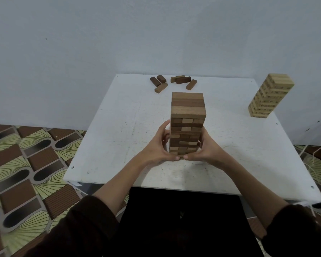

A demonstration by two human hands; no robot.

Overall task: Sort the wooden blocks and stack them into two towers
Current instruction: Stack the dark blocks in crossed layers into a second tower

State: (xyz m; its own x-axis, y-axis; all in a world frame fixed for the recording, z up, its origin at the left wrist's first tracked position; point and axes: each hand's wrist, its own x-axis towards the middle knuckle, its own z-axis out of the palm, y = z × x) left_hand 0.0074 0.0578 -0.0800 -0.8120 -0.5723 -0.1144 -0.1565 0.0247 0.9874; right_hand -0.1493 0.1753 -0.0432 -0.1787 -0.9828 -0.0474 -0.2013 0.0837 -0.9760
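Note:
A tall tower of brown wooden blocks (188,115) stands at the middle of the white table (119,138). My left hand (158,148) presses against its lower left side and my right hand (206,148) against its lower right side, both thumbs meeting at the tower's base. A second tower of pale wooden blocks (268,96) stands at the far right of the table. Several loose brown blocks (171,82) lie scattered near the table's far edge.
The table stands against a plain pale wall. A patterned floor (26,164) shows to the left and right of it. My dark sleeves and dark lap fill the bottom of the view.

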